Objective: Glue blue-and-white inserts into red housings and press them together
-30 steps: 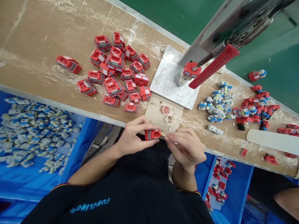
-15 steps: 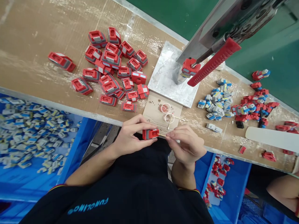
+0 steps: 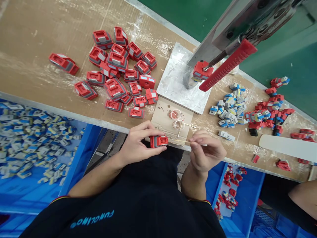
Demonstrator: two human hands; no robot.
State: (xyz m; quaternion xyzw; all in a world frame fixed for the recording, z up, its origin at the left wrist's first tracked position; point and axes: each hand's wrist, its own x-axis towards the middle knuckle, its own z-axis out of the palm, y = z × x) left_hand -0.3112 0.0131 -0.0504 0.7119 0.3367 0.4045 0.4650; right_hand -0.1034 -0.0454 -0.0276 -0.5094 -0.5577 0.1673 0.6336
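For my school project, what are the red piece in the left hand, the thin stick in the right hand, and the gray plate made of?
The red piece looks like smooth, slightly glossy plastic, with crisp molded edges. The thin stick is probably wood, being pale tan, but too small to be sure. The gray plate seems metal: silvery, shiny, scuffed.

1. The left hand [image 3: 136, 142] has its grip around a red toy part [image 3: 159, 141], recessed side showing.
2. The right hand [image 3: 208, 149] pinches a thin stick [image 3: 182, 141], whose tip points toward the part, just apart from it; its fine end is hard to make out.
3. On the worktop [image 3: 61, 29], a small cup [image 3: 175, 114] sits on cardboard [image 3: 161, 119] beside a metal plate [image 3: 173, 77].
4. Similar red parts [image 3: 117, 61] lie clustered leftward.
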